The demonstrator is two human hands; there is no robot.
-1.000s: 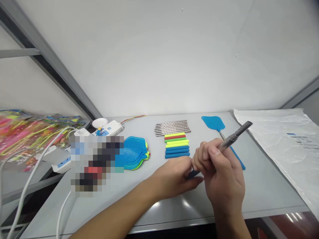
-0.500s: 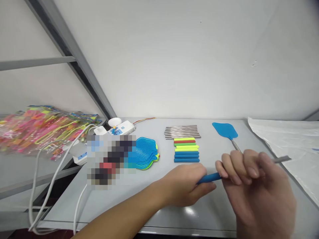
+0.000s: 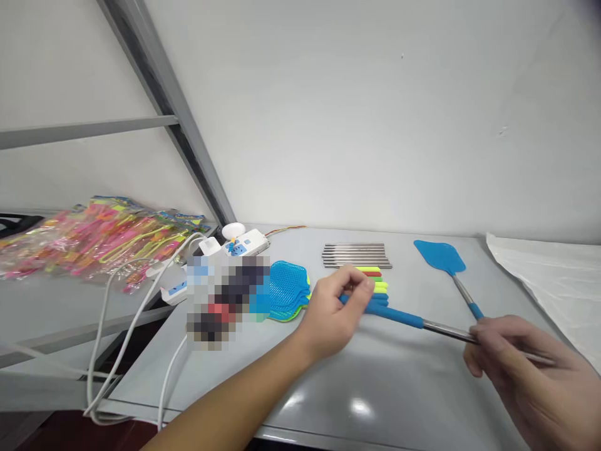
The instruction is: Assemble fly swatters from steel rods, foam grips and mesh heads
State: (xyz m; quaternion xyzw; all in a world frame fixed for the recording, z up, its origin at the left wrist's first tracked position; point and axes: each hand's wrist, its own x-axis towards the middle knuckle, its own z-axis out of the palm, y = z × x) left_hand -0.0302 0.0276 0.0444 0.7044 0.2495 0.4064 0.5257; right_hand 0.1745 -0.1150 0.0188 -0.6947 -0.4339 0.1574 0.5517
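My left hand is closed around the blue foam grip of a metal rod, held above the grey table. My right hand pinches the rod's thin far end at the lower right, so the rod stretches out between both hands. Behind my left hand lie a row of coloured foam grips and a bundle of bare metal rods. A stack of blue and green mesh swatter heads sits to the left. A finished blue fly swatter lies at the right rear.
A white plastic bag covers the table's right side. White power strips and cables lie at the left edge. Packs of colourful swatters fill a side shelf. A grey metal frame strut rises behind.
The rod has been pulled out longer: my right hand slid right and down along it while my left hand kept the blue grip. The view turned left.
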